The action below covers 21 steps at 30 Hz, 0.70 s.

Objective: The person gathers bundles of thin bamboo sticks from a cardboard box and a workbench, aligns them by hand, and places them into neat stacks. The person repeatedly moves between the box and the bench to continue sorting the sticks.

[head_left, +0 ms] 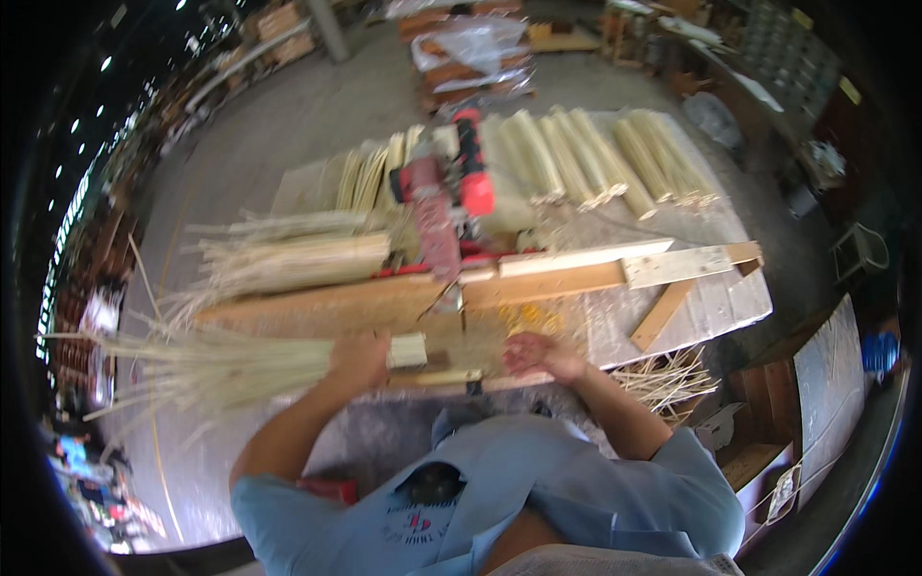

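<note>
Left hand (361, 361) grips frayed pale-strip bundle (259, 360), seemingly unfinished, right hand (541, 356) is half-open, empty; right of red metal saw (435, 216), neat cream bundles (570, 158) seem done.

On my feed the nearest bundle of strips (240, 365) looks like matt wood, rough toward its splayed ends, while the long board (562, 284) reads as smoother, bare timber. I make out a dull, dusty saw guard (437, 232), a smooth plastic handle (473, 158) and a scuffed tabletop (715, 302). The shirt (586, 461) is matt cloth; the far film (475, 46), glossy, crinkled plastic.
</note>
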Each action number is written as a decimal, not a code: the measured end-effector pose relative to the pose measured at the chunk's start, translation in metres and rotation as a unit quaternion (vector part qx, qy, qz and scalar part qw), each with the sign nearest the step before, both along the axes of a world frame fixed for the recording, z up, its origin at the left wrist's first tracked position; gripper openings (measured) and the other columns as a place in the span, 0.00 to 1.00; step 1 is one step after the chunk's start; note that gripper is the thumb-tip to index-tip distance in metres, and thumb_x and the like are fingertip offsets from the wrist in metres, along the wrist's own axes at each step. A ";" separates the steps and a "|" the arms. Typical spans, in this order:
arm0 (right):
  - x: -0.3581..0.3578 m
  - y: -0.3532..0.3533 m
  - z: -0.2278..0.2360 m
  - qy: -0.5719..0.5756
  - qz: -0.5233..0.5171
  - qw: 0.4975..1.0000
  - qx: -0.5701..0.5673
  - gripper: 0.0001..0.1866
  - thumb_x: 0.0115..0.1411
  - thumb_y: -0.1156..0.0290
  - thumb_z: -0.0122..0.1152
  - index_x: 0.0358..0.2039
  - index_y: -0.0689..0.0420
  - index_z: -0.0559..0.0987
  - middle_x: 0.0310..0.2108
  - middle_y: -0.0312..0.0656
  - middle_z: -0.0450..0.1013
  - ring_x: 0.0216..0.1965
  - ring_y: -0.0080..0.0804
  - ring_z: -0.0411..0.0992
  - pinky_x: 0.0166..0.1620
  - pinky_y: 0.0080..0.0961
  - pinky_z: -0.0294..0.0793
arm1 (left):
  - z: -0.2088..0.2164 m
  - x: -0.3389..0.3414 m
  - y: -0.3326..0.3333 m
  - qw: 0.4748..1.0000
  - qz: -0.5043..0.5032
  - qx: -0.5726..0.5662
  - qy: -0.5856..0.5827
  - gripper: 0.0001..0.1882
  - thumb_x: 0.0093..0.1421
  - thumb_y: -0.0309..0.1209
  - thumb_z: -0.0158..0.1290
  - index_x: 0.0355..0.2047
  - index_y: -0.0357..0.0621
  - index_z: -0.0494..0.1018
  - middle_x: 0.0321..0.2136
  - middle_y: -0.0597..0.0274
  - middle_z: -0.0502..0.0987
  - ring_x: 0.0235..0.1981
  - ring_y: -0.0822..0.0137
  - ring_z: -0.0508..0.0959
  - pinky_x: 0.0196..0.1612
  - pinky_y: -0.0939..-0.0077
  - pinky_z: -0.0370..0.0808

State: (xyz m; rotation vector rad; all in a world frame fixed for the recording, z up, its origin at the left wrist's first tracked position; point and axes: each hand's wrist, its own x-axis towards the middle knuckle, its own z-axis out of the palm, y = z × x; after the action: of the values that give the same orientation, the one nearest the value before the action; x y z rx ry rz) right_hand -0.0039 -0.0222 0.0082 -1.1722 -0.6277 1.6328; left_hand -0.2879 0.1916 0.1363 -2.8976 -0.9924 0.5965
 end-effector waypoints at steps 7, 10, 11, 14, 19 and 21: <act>-0.073 0.009 -0.017 -0.072 -0.081 0.993 -0.039 0.23 0.66 0.57 0.62 0.54 0.59 0.73 0.41 0.39 0.76 0.41 0.27 0.75 0.44 0.27 0.77 | -0.064 -0.048 0.073 0.996 0.034 -0.081 0.004 0.22 0.49 0.36 0.64 0.43 0.42 0.73 0.43 0.48 0.78 0.48 0.47 0.78 0.49 0.55 0.75; -0.111 0.010 -0.020 -0.106 -0.169 0.979 -0.043 0.18 0.66 0.61 0.61 0.50 0.60 0.76 0.37 0.37 0.76 0.38 0.24 0.74 0.42 0.25 0.76 | -0.104 -0.059 0.093 0.982 -0.100 -0.017 -0.163 0.29 0.47 0.38 0.67 0.48 0.44 0.71 0.50 0.48 0.72 0.54 0.48 0.72 0.53 0.56 0.71; -0.123 0.006 -0.022 -0.125 -0.206 0.970 -0.044 0.17 0.66 0.62 0.61 0.49 0.60 0.76 0.36 0.37 0.76 0.38 0.24 0.74 0.41 0.24 0.76 | -0.110 -0.059 0.101 0.972 -0.136 -0.016 -0.193 0.38 0.45 0.41 0.70 0.55 0.45 0.69 0.54 0.49 0.67 0.57 0.48 0.66 0.57 0.53 0.67; -0.166 -0.019 -0.023 -0.168 -0.333 0.924 -0.082 0.17 0.66 0.62 0.61 0.48 0.61 0.79 0.36 0.39 0.78 0.39 0.24 0.75 0.42 0.26 0.76 | -0.118 -0.049 0.120 0.953 -0.181 -0.027 -0.243 0.46 0.43 0.45 0.71 0.61 0.46 0.65 0.55 0.49 0.66 0.58 0.44 0.65 0.60 0.46 0.63; -0.237 -0.073 -0.051 -0.289 -0.359 0.850 -0.254 0.21 0.60 0.56 0.65 0.47 0.58 0.80 0.44 0.49 0.80 0.47 0.43 0.78 0.51 0.34 0.75 | -0.110 -0.069 0.133 0.982 -0.148 -0.039 -0.115 0.61 0.35 0.42 0.75 0.69 0.47 0.55 0.67 0.44 0.56 0.67 0.39 0.56 0.69 0.40 0.52; -0.282 -0.106 -0.077 -0.243 -0.434 0.800 -0.336 0.22 0.59 0.55 0.65 0.46 0.58 0.81 0.44 0.50 0.79 0.48 0.45 0.77 0.51 0.36 0.75 | -0.082 -0.051 0.125 0.946 -0.263 -0.057 -0.181 0.48 0.42 0.36 0.72 0.63 0.38 0.62 0.60 0.43 0.65 0.62 0.41 0.63 0.66 0.47 0.58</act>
State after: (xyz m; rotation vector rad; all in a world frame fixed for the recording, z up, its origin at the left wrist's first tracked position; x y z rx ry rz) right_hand -0.2862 -0.1279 -0.0692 -2.0376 0.2672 0.7216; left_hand -0.3391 0.3168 0.0541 -3.2372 -0.1539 0.0916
